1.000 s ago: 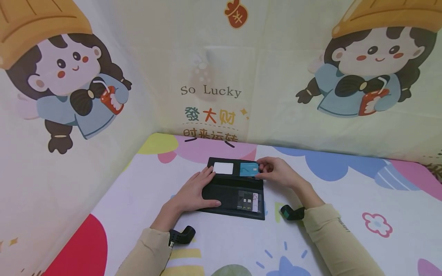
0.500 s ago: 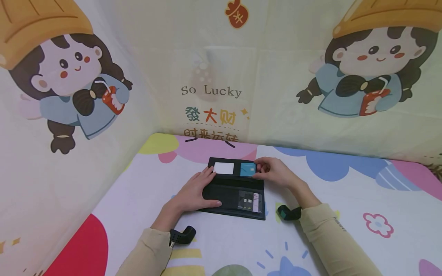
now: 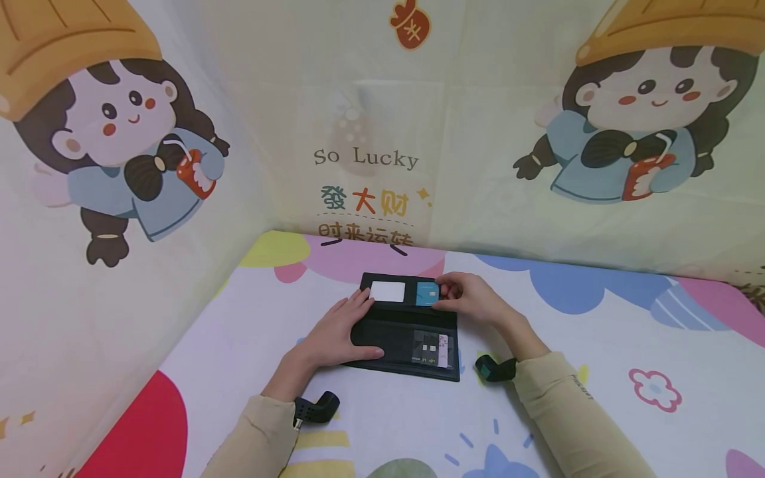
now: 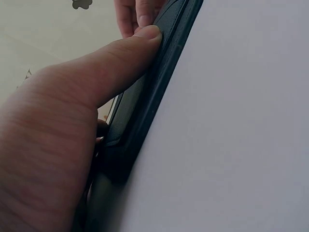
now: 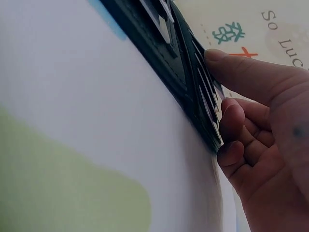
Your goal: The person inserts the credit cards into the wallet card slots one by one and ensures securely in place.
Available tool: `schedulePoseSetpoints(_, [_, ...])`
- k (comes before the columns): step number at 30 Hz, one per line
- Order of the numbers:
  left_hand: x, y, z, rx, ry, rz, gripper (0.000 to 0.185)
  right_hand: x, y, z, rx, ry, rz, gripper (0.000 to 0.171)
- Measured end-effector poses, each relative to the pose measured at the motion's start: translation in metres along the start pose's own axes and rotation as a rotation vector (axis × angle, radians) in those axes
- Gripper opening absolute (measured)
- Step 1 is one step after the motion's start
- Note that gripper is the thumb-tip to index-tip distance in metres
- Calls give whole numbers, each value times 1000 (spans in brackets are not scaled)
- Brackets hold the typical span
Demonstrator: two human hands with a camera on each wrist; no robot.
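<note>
A black bifold wallet [image 3: 391, 335] lies spread out on the table. My left hand [image 3: 335, 335] rests on its left side, fingers extended over the upper flap and thumb lying on the lower panel. A blue card [image 3: 426, 293] sits partway in the right slot of the upper flap. At that card's right edge, my right hand [image 3: 475, 297] pinches it between thumb and curled fingers. The right wrist view shows the thumb [image 5: 217, 60] against the wallet's layered card slots. To the left of the blue card is a white card [image 3: 387, 291]. A dark card [image 3: 425, 348] shows in the lower panel.
A white tablecloth [image 3: 538, 425] with colourful prints covers the table. Cream wall cloth [image 3: 478, 166] with cartoon figures rises behind and at the left. Small black wrist cameras [image 3: 319, 407] stick out from both cuffs.
My right hand has moved left with the blue card, and less of the card shows beside the fingers. My left hand has stayed in place on the wallet.
</note>
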State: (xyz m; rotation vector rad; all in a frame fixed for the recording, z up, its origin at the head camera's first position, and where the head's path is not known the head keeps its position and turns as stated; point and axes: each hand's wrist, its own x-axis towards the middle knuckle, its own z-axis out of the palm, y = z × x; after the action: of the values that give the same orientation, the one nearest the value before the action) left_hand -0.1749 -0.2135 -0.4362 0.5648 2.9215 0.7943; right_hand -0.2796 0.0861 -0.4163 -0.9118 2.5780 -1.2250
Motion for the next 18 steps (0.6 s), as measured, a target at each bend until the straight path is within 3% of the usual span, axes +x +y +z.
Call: schedulePoseSetpoints(18, [-1,1,-1,1,1,-3,104,4,-1,4,-40,-8,15,48])
